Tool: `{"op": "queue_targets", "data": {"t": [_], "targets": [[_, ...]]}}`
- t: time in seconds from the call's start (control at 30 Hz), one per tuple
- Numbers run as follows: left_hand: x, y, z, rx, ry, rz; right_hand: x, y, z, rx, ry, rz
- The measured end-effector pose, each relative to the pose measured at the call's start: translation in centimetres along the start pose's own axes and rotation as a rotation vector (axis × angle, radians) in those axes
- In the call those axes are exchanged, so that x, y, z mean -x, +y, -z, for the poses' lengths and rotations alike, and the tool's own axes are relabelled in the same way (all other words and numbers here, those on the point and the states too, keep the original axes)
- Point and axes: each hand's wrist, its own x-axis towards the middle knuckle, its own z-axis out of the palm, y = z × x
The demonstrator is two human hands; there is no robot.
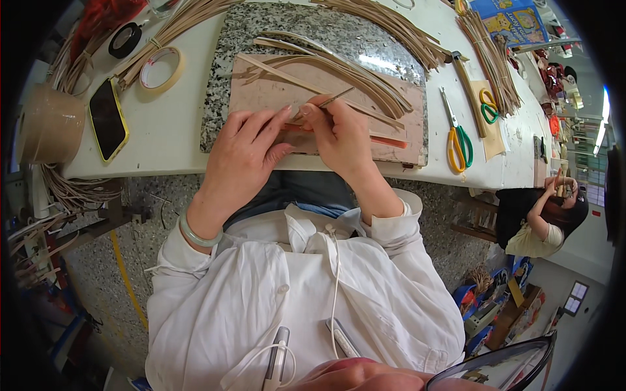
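My left hand (246, 144) is bent over a pinkish-brown board (251, 101), its fingertips drawn in around something small that I cannot make out. Close beside them, my right hand (343, 133) pinches a thin dark stick (337, 98) between thumb and forefinger; its end points away to the right. A narrow orange-red strip (389, 141) lies along the board's near edge and passes under my hands. Beyond my fingers, several flat tan leather-like strips (352, 81) lie across the board, which rests on a speckled stone slab (225, 49).
Left on the white table (173, 140) are a phone (108, 120), masking tape (162, 69), black tape (125, 40) and a large brown tape roll (52, 124). At right lie scissors (458, 140), a hammer (471, 98) and strip bundles (489, 55). Another person (541, 218) sits farther right.
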Motion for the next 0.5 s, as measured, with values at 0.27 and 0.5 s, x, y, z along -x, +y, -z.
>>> {"op": "queue_targets", "data": {"t": [0.27,0.5], "targets": [[0.3,-0.5,0.2,0.137,-0.042,0.090,-0.3,0.2,-0.1,-0.018,-0.050,0.022],[0.5,-0.9,-0.1,0.171,-0.013,0.090,-0.5,-0.3,-1.0,0.004,-0.024,0.017]]}}
